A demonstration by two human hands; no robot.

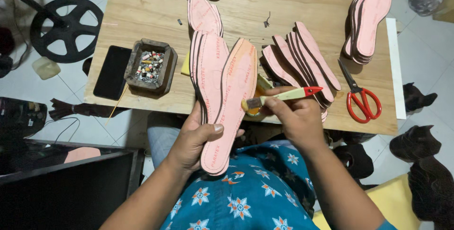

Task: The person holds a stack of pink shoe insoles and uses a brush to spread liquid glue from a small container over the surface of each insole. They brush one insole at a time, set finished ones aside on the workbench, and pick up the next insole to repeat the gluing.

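On the far left of the floor lay a black reel point(66, 27), well apart from the wooden table point(293, 12). At the table's left end a black phone point(112, 72) lay flat, and just beside it stood a wooden tray of cigarette butts point(151, 66).

Nearer the middle, the left hand point(193, 140) was clenched around a small stack of pink shoe insoles point(222, 97), thumb pressed on the top one, the stack held tilted over the table's near edge and above the lap in blue flowered cloth. The top insole showed a yellowish tint on its upper half, so I judged the gluing step was in hand and partly done.

To the right, the right hand point(295, 116) was grasping a small brush with a red-tipped handle point(283, 96); its bristles touched the right edge of the top insole. A yellow container sat just behind the brush, mostly hidden. The lower half looked dry, so it seemed the brush should next go over that part evenly.

Further right lay a fanned row of insoles point(302, 59), then red scissors point(362, 98), and a neat pile of insoles point(371, 19) near the far right corner.
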